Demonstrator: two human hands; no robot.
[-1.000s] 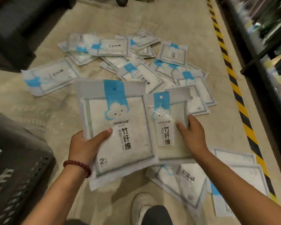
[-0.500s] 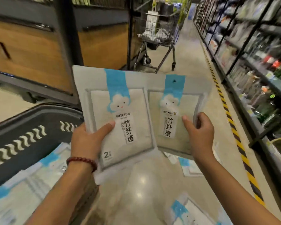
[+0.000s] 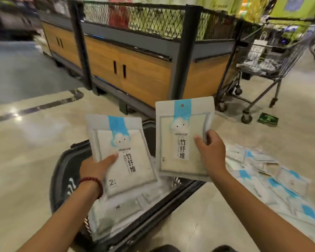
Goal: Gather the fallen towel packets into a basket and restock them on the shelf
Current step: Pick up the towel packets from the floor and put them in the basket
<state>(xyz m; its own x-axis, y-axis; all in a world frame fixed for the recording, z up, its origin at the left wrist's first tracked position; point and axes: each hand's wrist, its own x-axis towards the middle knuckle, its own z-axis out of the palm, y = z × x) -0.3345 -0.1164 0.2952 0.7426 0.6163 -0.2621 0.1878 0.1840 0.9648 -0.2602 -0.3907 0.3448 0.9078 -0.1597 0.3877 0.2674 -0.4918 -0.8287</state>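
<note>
**Two towel packets held over the basket on a shop floor**

The floor (image 3: pixel 25 160) is pale, glossy stone with a dark inlaid strip running across its left part. Behind it stands a wooden display bin (image 3: pixel 127 66) with dark posts and a wire-mesh top; the goods inside are too blurred to tell. Farther right a metal shopping cart (image 3: pixel 267 57) sits on its wheels with pale goods in it, and a small green sign (image 3: pixel 268 119) lies on the floor near its front wheel.

A dark plastic basket (image 3: pixel 62 179) rests on the floor low in the middle, already holding several towel packets (image 3: pixel 120 210) lying flat.

The left hand (image 3: pixel 96 168), with a red bead bracelet (image 3: pixel 93 182) on the wrist, holds a packet (image 3: pixel 124 155) above the basket, thumb pressed on its front and the other fingers hidden behind it. Just to the right, the right hand (image 3: pixel 210 153) grips a second packet (image 3: pixel 180 139) by its right edge, thumb on the front, fingers curled round the back; this packet sits a little higher, over the basket's far rim. The two packets are close side by side, corners nearly meeting.

At the right, a heap of more packets (image 3: pixel 273 179) lies scattered on the floor beside the basket.
</note>
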